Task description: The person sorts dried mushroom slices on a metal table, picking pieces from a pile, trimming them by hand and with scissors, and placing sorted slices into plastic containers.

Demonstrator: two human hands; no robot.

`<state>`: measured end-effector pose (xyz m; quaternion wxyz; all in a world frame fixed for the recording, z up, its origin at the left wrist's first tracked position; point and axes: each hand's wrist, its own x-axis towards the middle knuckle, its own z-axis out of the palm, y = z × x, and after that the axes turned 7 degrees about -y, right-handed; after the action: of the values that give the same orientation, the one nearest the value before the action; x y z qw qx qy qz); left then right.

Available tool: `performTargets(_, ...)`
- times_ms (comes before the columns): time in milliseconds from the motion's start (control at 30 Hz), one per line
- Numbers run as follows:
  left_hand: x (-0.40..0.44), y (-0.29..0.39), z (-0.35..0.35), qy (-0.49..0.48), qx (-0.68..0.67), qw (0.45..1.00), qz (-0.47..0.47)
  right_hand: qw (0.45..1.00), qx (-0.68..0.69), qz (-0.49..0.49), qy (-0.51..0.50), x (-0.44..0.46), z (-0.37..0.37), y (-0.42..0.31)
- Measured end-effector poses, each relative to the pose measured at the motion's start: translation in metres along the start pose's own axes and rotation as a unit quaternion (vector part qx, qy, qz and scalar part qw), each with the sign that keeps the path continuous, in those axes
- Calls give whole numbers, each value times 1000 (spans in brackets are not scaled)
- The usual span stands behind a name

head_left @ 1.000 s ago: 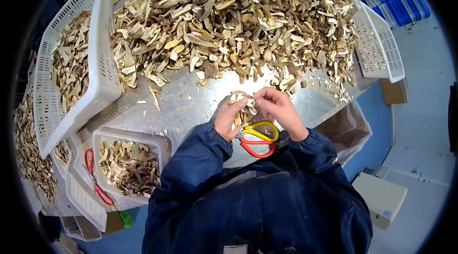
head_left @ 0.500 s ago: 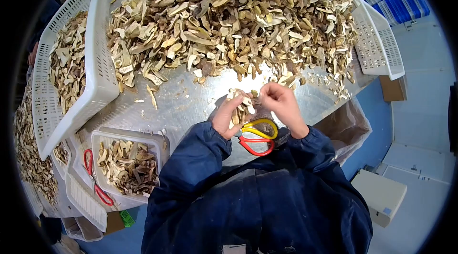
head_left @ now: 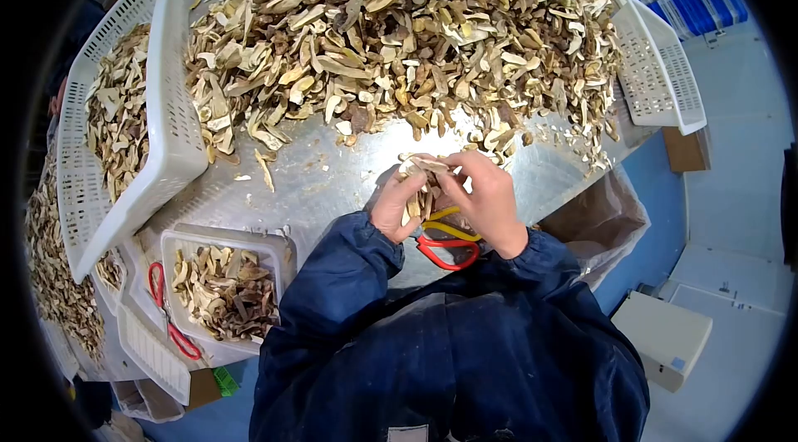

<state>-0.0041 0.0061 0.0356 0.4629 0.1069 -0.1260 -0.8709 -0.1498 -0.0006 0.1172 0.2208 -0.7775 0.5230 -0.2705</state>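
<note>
My left hand is closed around several dried mushroom slices. My right hand pinches a pale slice at the top of that bunch, thumb and fingers together. Scissors with one yellow and one red handle loop lie just below the hands, their blades hidden by my left hand. Beyond the hands a large heap of dried mushroom slices covers the metal table.
A white basket of slices stands at the left, with a clear tub of slices and red-handled scissors nearer. Another white basket leans at the right, above a lined bin. A white box is lower right.
My right hand first drew slightly away from the bunch, then came back left and down to pinch a slice there. It now covers part of the yellow loop.
</note>
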Motion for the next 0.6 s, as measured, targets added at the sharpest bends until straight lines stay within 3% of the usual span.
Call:
performTargets(67, 1, -2, -1, -11, -55, 998, 1, 1000, -9, 17, 15, 1, -6, 1)
performTargets(200, 1, 2, -1, -17, -43, 999, -28, 999, -11, -25, -36, 3, -9, 8)
performTargets(300, 0, 4, 5, 55, 25, 997, -47, 997, 12, -11, -75, -3, -5, 12)
performTargets(500, 1, 3, 5, 54, 58, 997, -12, 960, 199, 133, -144, -5, -21, 12)
performTargets(600, 3, -1, 9, 76, 77, 994, 5, 955, 230, 142, -120, -5, -17, 10)
